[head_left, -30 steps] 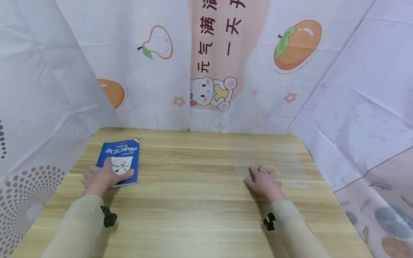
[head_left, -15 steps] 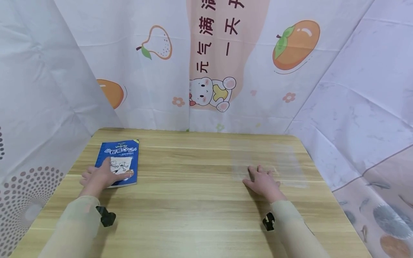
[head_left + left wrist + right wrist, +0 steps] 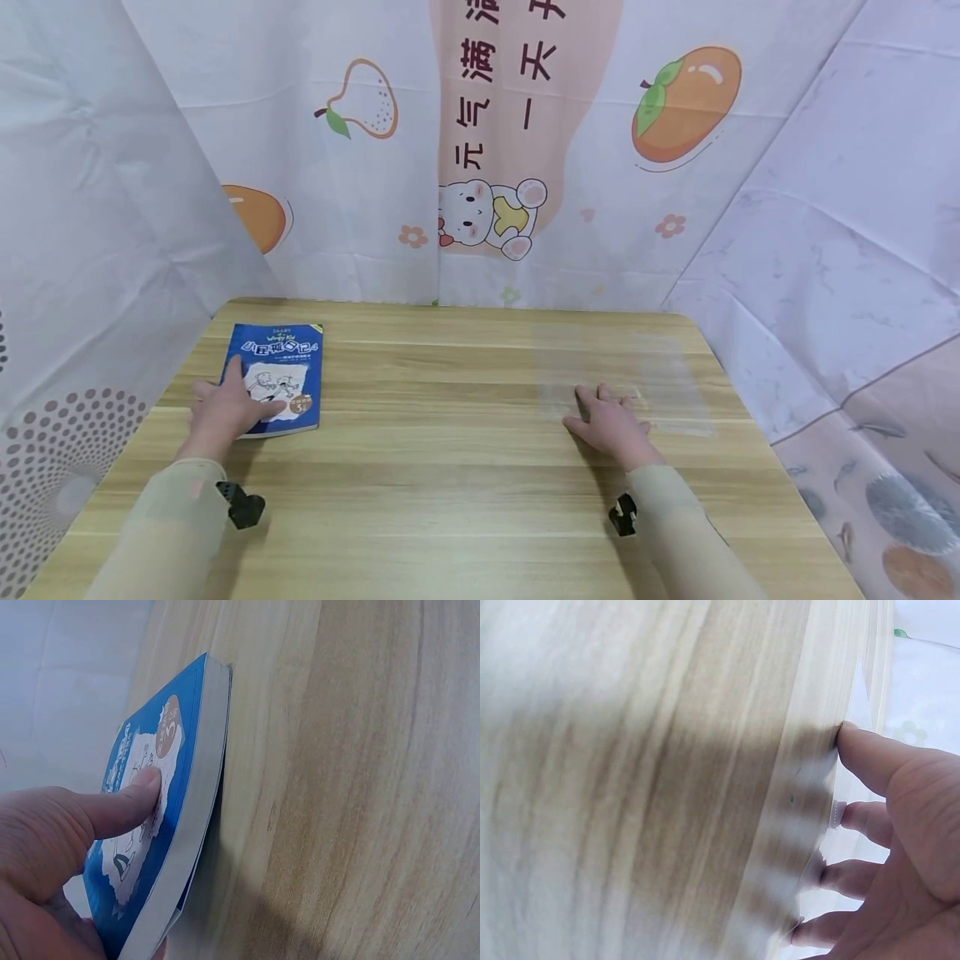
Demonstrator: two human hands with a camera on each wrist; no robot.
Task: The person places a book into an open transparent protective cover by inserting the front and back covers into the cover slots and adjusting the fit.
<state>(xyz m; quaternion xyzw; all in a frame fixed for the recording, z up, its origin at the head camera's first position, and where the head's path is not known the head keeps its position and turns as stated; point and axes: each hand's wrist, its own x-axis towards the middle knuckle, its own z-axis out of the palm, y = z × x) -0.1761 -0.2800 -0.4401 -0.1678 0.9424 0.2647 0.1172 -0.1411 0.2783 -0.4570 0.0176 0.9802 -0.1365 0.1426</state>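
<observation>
Blue paperback book flat on wooden tabletop, at ten o'clock. Left hand on near edge of cover, fingers spread, thumb pressed to cover. Clear plastic sheet at two o'clock; right hand flat on near edge, fingers straight and apart. Fruit-print cloth behind, at twelve.

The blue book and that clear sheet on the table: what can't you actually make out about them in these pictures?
- Blue book: in the head view the left hand hides its near left corner; the small print is too small to read.
- Left wrist view: the frame's lower edge cuts off the book's near end.
- Clear sheet: nearly invisible against the wooden table; the right hand covers part of its near edge.
- Right wrist view: blurred, so the sheet's outline is unclear.
</observation>
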